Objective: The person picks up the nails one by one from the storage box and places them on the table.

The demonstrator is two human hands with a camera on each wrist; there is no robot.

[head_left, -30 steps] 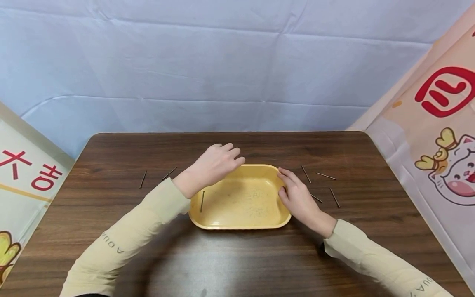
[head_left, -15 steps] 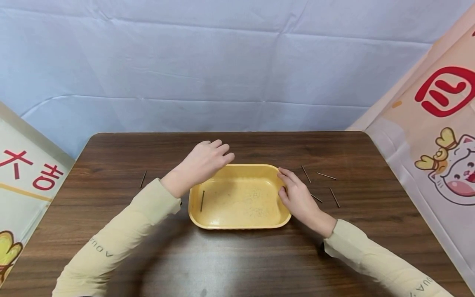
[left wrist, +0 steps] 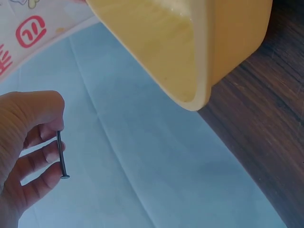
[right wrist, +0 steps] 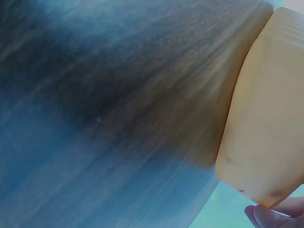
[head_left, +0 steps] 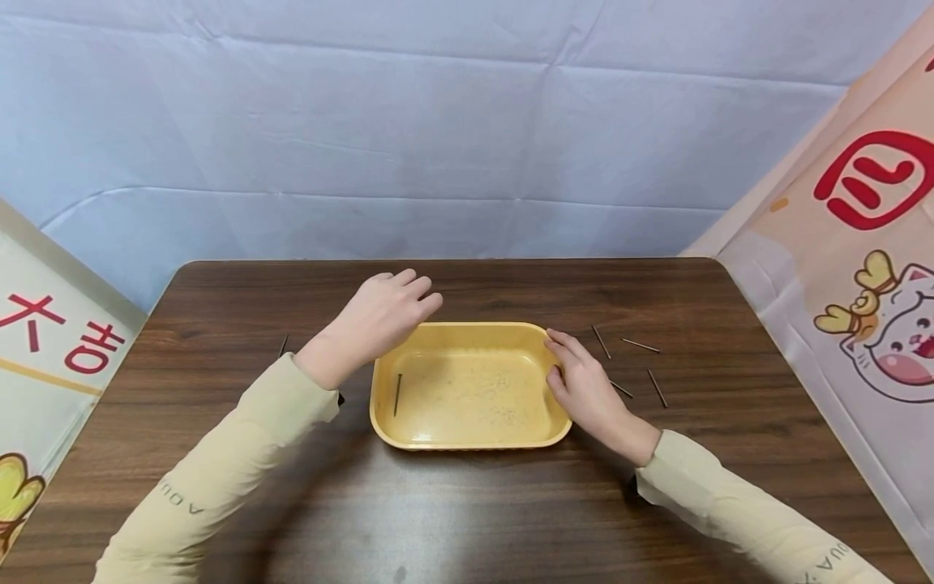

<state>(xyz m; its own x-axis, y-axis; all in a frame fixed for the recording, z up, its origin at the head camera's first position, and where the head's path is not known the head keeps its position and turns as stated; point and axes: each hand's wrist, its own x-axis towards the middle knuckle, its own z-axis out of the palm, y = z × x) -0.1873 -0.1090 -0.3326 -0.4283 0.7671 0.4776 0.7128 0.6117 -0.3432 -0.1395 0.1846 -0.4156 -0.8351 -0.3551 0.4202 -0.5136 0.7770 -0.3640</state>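
Observation:
My left hand (head_left: 379, 312) is raised by the back left corner of a yellow plastic tray (head_left: 470, 446). Its thumb and fingers pinch a dark nail (left wrist: 61, 154), visible in the left wrist view with its head downward; the head view hides it. One nail (head_left: 397, 395) lies inside the tray at the left. My right hand (head_left: 594, 397) grips the tray's right rim, and its fingertips touch the outer wall in the right wrist view. Left of the tray, another nail (head_left: 283, 345) is partly covered by my left arm.
Several loose nails lie right of the tray, among them one nail (head_left: 640, 345) near the back and another nail (head_left: 657, 388) farther forward. The dark wooden table (head_left: 467, 519) ends at a pale cloth backdrop (head_left: 467, 162). Printed banners (head_left: 876, 308) hang on both sides.
My left hand has moved left and slightly back, away from above the tray. A nail on the table's left is now hidden from view by the left arm. My right hand and the tray stay put.

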